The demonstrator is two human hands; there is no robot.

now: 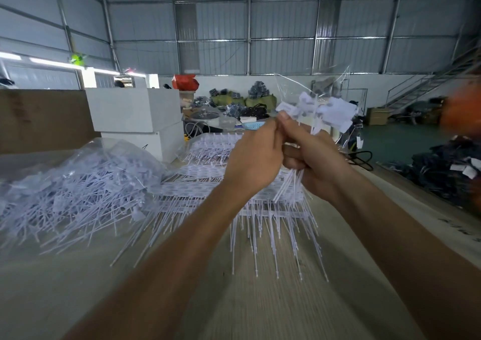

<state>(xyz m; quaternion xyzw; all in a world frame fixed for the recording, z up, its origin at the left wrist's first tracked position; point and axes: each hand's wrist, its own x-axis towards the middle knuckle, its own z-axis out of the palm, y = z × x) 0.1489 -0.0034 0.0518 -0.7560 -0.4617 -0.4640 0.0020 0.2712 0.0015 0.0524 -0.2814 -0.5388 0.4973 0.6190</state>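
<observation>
Right hand point(315, 162) grip clenched round tie bundle point(290, 186) held above the bench point(260, 308), left hand point(253, 162) pinching its top by the bag point(325, 84): loose stems could slip down onto the sorted rows point(208, 181), or tag heads snag and tear the thin bag.

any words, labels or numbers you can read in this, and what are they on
No text here reads clearly.
Dark printed marks on the pale wooden tabletop, near its right edge: too blurred to read.
Bundle of white plastic flag-tag ties, held by the left hand and right hand: any print on the tags is too blurred to tell.
</observation>
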